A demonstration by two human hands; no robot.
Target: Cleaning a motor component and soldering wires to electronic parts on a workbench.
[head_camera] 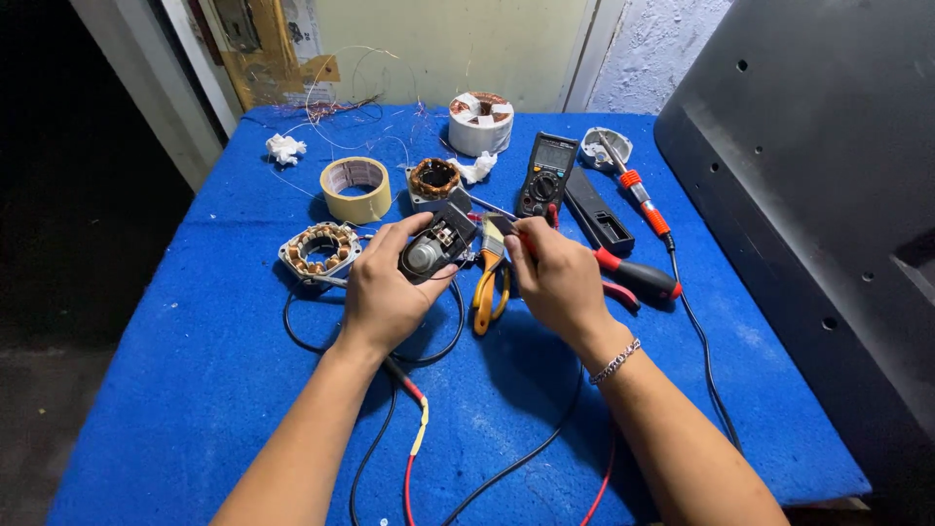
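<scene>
While my left hand [385, 292] curls around a small black plastic motor housing with a round grey metal centre [435, 251], fingers wrapped underneath and thumb pressed on its near edge, the housing sits lifted off the blue cloth-covered table [195, 390] near the middle of the scene. My right hand [557, 278] is closed in a pinch just right of the housing, gripping the red handle of a slim tool [524, 237]; what the tip is I cannot tell, since my fingers hide most of it. The tip end points left toward the housing, close to it, contact unclear.

Just below the housing, between both hands, lie yellow-handled pliers [487, 292] on the cloth. Right of my right hand lies a red and black screwdriver [638, 275]. Far of that, a black digital multimeter [547, 173], with a long black flat case [597, 212] beside it on the right. A red-handled soldering iron [638, 195] lies far right, its tip over a small grey metal dish [606, 148].

Left side: a roll of beige masking tape [356, 188], a square stator with copper windings [319, 250] near my left hand, a second round copper-wound coil [433, 179] far of the housing, a white wound ring coil [480, 122] at the far edge. Black and red cables [409, 458] trail toward the near edge. A silver chain bracelet [616, 360] is on my right wrist.
</scene>
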